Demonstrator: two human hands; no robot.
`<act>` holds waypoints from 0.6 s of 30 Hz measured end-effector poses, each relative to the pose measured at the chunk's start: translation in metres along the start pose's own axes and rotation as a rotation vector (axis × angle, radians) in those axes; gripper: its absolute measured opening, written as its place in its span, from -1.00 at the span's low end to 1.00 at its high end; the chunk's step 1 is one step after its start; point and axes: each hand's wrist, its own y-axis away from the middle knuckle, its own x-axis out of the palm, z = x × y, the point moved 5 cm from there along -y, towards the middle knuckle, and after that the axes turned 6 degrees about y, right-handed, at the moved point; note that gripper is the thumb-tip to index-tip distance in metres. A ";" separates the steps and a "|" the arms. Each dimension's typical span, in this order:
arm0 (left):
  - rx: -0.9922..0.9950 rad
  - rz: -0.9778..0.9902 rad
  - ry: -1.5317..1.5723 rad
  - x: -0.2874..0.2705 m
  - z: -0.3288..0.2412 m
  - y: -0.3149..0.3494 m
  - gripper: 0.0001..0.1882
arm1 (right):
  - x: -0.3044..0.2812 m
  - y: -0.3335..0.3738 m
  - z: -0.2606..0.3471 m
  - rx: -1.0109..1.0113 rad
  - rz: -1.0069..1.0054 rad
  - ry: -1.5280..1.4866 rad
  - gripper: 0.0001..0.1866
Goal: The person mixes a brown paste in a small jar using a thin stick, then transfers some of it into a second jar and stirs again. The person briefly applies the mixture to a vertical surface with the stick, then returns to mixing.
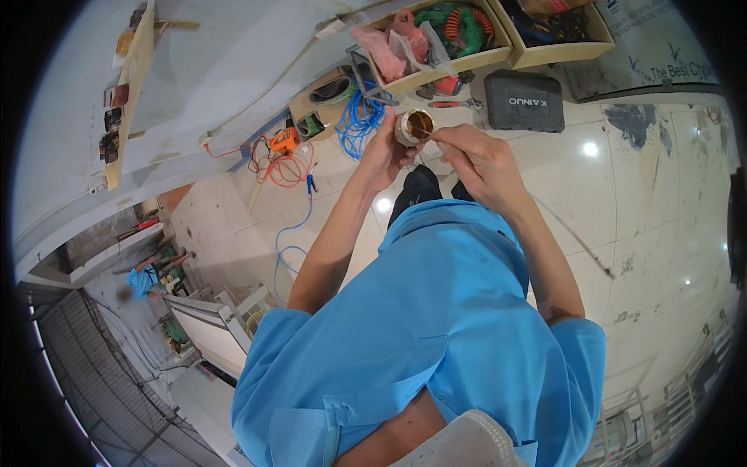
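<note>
My left hand (383,154) is wrapped round a small, light-coloured open can (405,129) with brown matter inside, tilted so its mouth shows. My right hand (484,165) is closed just to the right of it, pinching a thin stick (429,137) whose tip reaches into the can's mouth. A long thin rod (572,240) with a dark end slants down to the right behind my right wrist. Whether it is one piece with the stick, I cannot tell. My shoes (416,187) stand on the tiled floor below the can.
Ahead are wooden bins (486,58) of bags and hoses, and a black tool case (524,101). An adjustable wrench (457,103) lies near it. Blue hose (356,123) and an orange tool (283,141) with orange cable lie left. Another person (144,279) is far left.
</note>
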 end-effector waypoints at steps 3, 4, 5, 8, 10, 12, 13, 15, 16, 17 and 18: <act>-0.062 0.017 -0.020 0.003 0.000 -0.003 -0.32 | -0.005 -0.006 -0.004 -0.071 0.018 0.114 -0.82; -0.073 0.019 -0.041 0.003 -0.002 -0.004 -0.32 | -0.007 -0.007 -0.006 -0.077 0.026 0.159 -0.82; -0.083 0.021 -0.061 0.002 -0.005 -0.006 -0.32 | -0.010 -0.006 -0.009 -0.051 0.039 0.122 -0.81; -0.121 0.020 -0.125 0.001 -0.005 -0.007 -0.31 | -0.012 -0.003 -0.018 0.091 0.080 -0.025 -0.80; -0.141 -0.025 -0.130 -0.001 -0.003 -0.008 -0.31 | -0.009 -0.002 -0.026 0.228 0.130 -0.169 -0.80; -0.150 -0.110 -0.098 -0.001 0.002 -0.011 -0.31 | -0.014 -0.005 -0.024 0.162 0.020 -0.121 -0.80; -0.133 -0.107 -0.094 0.001 0.002 -0.013 -0.32 | -0.016 -0.006 -0.024 0.144 -0.027 -0.104 -0.81; -0.089 -0.101 -0.092 0.002 0.000 -0.018 -0.32 | -0.012 -0.005 -0.026 0.171 0.063 -0.087 -0.78; -0.073 -0.086 -0.084 0.002 -0.001 -0.019 -0.31 | -0.009 -0.004 -0.028 0.221 0.113 -0.066 -0.76; -0.053 -0.074 -0.081 0.002 -0.002 -0.019 -0.30 | -0.009 -0.003 -0.028 0.226 0.116 -0.118 -0.75; -0.036 -0.061 -0.078 0.002 -0.003 -0.019 -0.30 | -0.007 -0.001 -0.029 0.262 0.120 -0.159 -0.75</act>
